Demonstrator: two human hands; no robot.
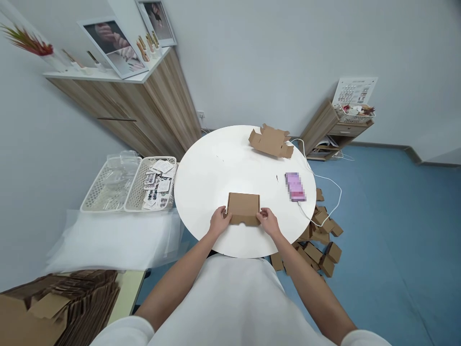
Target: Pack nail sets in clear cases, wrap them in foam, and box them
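Note:
A small brown cardboard box, its lid down, rests near the front of the round white table. My left hand grips the box's left side, thumb at the front corner and fingers along the edge. On the opposite side, my right hand holds the right front corner the same way. Farther back on the table lies an unfolded cardboard box blank with its flaps spread. To the right is a phone with a blurred purple screen, joined to a white cable.
Several folded cardboard boxes lie heaped on the floor at right. Two white baskets stand at left, one with small cards. Plastic sheets and stacked flat cardboard are below them. A wooden cabinet stands behind.

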